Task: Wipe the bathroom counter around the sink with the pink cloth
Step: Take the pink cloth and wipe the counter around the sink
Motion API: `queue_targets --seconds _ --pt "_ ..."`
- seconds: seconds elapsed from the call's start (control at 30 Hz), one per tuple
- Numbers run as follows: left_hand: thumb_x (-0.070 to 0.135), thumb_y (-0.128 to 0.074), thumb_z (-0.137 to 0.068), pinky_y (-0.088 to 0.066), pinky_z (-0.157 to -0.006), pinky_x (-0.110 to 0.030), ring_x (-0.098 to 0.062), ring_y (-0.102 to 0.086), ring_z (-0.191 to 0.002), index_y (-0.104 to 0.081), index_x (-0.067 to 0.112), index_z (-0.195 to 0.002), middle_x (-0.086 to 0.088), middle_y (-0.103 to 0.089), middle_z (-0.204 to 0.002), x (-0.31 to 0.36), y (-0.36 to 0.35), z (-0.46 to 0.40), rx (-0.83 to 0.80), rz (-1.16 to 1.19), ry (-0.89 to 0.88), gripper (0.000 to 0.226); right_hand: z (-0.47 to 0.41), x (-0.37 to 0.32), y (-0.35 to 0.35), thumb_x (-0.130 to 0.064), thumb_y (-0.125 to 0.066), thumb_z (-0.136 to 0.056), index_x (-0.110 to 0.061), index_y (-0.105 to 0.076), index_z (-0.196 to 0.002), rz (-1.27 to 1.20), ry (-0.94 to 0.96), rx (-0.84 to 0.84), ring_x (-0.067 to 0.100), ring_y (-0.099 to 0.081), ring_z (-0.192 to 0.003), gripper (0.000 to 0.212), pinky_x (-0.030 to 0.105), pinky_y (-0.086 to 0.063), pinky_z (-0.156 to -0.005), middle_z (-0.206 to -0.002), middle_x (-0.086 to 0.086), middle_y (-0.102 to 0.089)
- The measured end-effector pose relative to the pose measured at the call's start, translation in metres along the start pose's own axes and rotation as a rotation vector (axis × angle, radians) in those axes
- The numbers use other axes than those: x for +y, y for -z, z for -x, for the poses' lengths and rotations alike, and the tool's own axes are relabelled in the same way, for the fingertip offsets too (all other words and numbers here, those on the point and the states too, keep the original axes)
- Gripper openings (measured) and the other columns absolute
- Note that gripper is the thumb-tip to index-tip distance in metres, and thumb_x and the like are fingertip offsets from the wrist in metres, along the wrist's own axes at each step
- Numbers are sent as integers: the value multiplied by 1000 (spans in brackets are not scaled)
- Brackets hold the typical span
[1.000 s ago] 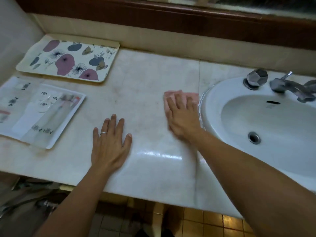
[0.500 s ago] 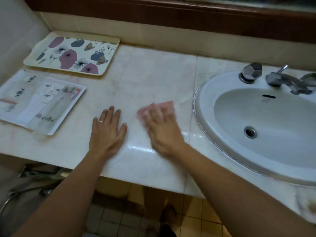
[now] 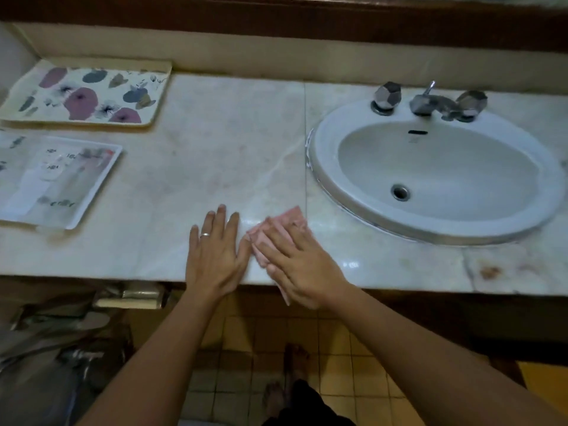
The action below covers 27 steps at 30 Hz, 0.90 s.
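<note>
The pink cloth (image 3: 292, 219) lies on the pale marble counter (image 3: 221, 155) at its front edge, left of the white oval sink (image 3: 322, 167). My right hand (image 3: 299, 262) presses flat on the cloth with straight fingers, and part of the cloth hangs over the counter's front edge. My left hand (image 3: 213, 256), with a ring on one finger, rests flat on the counter right beside the cloth, fingers spread.
A floral tray (image 3: 86, 93) stands at the back left, and a white tray (image 3: 58, 179) with blurred items lies in front of it. Faucet and two faceted knobs (image 3: 430, 101) sit behind the basin. A brown stain (image 3: 490, 272) marks the counter's front right.
My right hand has slid the cloth from beside the sink rim back toward the counter's front edge and nearer my left hand. The left hand has stayed flat on the counter.
</note>
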<state>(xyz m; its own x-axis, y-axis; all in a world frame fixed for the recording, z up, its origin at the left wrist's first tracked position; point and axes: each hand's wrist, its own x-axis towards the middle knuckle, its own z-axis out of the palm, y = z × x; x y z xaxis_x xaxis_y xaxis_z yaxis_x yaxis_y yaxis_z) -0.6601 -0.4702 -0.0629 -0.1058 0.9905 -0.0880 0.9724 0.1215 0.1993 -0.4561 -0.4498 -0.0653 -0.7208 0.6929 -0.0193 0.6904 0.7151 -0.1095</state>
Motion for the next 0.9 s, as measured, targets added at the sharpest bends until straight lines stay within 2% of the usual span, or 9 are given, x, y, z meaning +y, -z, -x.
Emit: queue_targets --seconds 0.1,0.17,0.27,0.33,0.5,0.57,0.63,0.77,0.9 --pt "49 -14 -97 -17 -120 -52 -29 -19 -149 -29 17 -153 -10 -19 -164 1 1 1 5 10 -3 66 54 39 12 -44 -16 -107 -32 -1 -158 -21 61 -96 19 15 -154 55 51 -5 -125 -168 0 8" --pt "49 -15 -97 -16 -121 -51 -28 -17 -150 -27 17 -153 -10 -17 -164 1 1 3 4 9 -5 65 64 68 17 -42 -16 -108 -33 5 -158 -12 -41 -103 19 16 -154 55 51 -5 -125 -168 0 12" --pt "50 -15 -97 -17 -120 -52 -29 -18 -150 -27 17 -152 -11 -19 -163 1 0 3 11 -10 -11 66 31 60 11 -31 -19 -107 -23 -7 -160 60 -190 0 30 9 -154 54 51 0 -124 -168 12 1" --pt "51 -15 -96 -17 -119 -53 -30 -18 -149 -28 16 -152 -11 -19 -163 2 0 1 10 -22 -9 66 7 33 4 -35 -15 -104 -18 -15 -159 30 -238 22 33 5 -154 57 53 -4 -124 -167 15 -7" --pt "51 -17 -96 -21 -118 -54 -32 -22 -148 -31 15 -150 -13 -23 -162 12 0 3 25 -8 7 67 77 52 11 -40 -18 -108 -22 -9 -159 36 44 -89 21 11 -155 55 48 -5 -126 -168 5 2" --pt "51 -18 -97 -21 -119 -54 -31 -22 -148 -31 16 -151 -12 -23 -162 26 -3 5 15 5 -26 66 111 85 20 -39 -18 -108 -22 -3 -159 75 45 -129 19 15 -154 57 49 -7 -125 -168 5 8" --pt "50 -19 -98 -20 -119 -53 -30 -20 -149 -29 17 -152 -11 -21 -163 47 -9 9 6 15 -66 65 118 109 25 -41 -17 -108 -26 2 -159 42 -67 -152 16 19 -153 57 48 -6 -125 -167 1 13" --pt "50 -19 -99 -17 -119 -53 -30 -19 -149 -28 18 -152 -11 -20 -163 88 -21 18 9 2 -59 63 96 86 13 -42 -18 -107 -25 -10 -159 -9 -195 11 24 8 -155 55 51 -12 -123 -168 8 -1" --pt "54 -13 -98 -15 -120 -53 -28 -14 -151 -23 20 -155 -10 -15 -165 126 -27 22 3 26 -79 67 159 111 11 -37 -28 -107 -21 -15 -159 78 53 -22 27 0 -155 56 52 -14 -123 -167 12 -7"
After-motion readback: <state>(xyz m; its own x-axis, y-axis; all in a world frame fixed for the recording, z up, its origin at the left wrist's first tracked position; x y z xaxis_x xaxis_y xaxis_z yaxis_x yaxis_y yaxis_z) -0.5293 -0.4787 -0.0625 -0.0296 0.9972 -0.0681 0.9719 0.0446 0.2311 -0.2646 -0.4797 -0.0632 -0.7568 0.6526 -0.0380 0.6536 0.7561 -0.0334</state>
